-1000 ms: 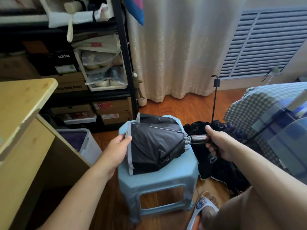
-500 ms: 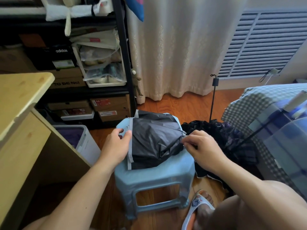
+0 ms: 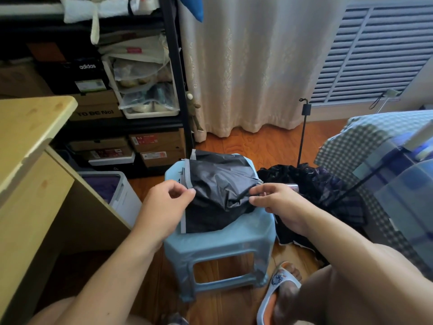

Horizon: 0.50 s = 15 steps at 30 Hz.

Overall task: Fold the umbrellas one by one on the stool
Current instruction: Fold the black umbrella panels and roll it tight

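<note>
The left hand (image 3: 164, 207), at centre-left of the frame, pinches the grey-trimmed edge of a black umbrella (image 3: 218, 191) between thumb and forefinger, the other fingers curled loosely. The right hand (image 3: 278, 205), just right of centre, pinches the canopy fabric where it gathers at the umbrella's narrow end, fingertips together. A short shiny stretch of the umbrella's shaft (image 3: 293, 186) shows past the right hand's knuckles.

The umbrella lies collapsed but loose on top of a light blue plastic stool (image 3: 225, 245) in the middle of the frame, its wide edge toward the left and its narrow end toward the right. The fabric is rumpled, and a thin rib shows across its upper part.

To the right of the stool, on the wooden floor, a second dark umbrella (image 3: 328, 191) lies in a crumpled heap, its thin black shaft standing upright. Further right sits a bed with checked bedding (image 3: 365, 141). At lower right a foot in a white slipper (image 3: 278, 285) rests beside the stool's leg. A pale wooden desk (image 3: 25, 141) fills the left edge, with a white storage bin (image 3: 121, 195) beside it, and a black shelf of shoeboxes (image 3: 131, 146) stands at upper left before a cream curtain (image 3: 246, 66).
</note>
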Available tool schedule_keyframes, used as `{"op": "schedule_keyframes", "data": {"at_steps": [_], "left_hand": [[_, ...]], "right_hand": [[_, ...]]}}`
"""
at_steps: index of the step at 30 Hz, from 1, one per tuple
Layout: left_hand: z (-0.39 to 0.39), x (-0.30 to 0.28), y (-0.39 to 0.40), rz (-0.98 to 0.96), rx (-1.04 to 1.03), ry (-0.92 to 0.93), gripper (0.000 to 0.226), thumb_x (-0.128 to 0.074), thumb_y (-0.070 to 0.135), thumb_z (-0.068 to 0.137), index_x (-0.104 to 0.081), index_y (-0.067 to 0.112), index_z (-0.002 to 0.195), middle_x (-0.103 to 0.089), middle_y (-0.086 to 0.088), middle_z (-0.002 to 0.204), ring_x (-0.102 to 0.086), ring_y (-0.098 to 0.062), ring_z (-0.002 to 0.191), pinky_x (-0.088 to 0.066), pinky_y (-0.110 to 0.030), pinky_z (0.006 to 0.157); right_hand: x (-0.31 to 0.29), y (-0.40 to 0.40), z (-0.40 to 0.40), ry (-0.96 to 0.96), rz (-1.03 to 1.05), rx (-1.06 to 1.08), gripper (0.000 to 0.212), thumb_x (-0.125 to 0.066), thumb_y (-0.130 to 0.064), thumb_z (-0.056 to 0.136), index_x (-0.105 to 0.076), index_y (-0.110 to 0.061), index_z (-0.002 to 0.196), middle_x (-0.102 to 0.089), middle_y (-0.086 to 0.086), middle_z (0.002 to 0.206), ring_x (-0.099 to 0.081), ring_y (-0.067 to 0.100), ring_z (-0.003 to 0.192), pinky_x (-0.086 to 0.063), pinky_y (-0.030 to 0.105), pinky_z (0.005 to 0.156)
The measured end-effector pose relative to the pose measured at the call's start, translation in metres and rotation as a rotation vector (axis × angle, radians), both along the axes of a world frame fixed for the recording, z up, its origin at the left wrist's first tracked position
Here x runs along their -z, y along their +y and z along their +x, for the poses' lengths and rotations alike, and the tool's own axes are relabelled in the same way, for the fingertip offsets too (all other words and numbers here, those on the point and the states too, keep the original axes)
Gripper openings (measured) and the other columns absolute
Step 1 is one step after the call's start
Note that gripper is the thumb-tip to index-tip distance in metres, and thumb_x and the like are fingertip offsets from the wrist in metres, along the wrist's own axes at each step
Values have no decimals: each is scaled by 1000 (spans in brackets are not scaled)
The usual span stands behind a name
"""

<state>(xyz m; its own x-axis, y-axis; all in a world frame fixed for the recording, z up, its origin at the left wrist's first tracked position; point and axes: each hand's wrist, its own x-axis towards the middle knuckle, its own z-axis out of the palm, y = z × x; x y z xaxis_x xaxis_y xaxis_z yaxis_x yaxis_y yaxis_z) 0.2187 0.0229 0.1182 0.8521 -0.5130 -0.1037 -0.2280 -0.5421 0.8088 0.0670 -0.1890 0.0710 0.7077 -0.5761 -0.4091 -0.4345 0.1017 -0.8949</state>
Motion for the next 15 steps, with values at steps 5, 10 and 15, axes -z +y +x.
{"op": "schedule_keyframes", "data": {"at_steps": [5, 10, 15], "left_hand": [[0, -2, -5, -265, -59, 40, 10, -73, 31, 93, -70, 24, 86, -72, 3, 84, -68, -13, 86, -57, -36, 80], [1, -8, -12, -378, -96, 24, 10, -70, 26, 97, -65, 20, 89, -73, 1, 79, -70, -21, 82, -58, -44, 83], [-5, -12, -12, -371, -59, -92, 12, -68, 24, 98, -61, 27, 107, -73, 18, 82, -69, -1, 83, -56, -23, 74]], "right_hand": [[-2, 9, 6, -129, -90, 64, 8, -78, -13, 91, -80, -20, 94, -69, 2, 87, -63, 14, 83, -49, 23, 77], [2, 11, 10, -5, -490, 40, 32, -54, -4, 101, -76, -20, 118, -67, -3, 126, -62, 16, 108, -48, 14, 83], [4, 9, 9, 59, -699, -169, 47, -47, 6, 94, -67, -15, 131, -60, 5, 129, -39, 24, 118, -33, 29, 107]]}}
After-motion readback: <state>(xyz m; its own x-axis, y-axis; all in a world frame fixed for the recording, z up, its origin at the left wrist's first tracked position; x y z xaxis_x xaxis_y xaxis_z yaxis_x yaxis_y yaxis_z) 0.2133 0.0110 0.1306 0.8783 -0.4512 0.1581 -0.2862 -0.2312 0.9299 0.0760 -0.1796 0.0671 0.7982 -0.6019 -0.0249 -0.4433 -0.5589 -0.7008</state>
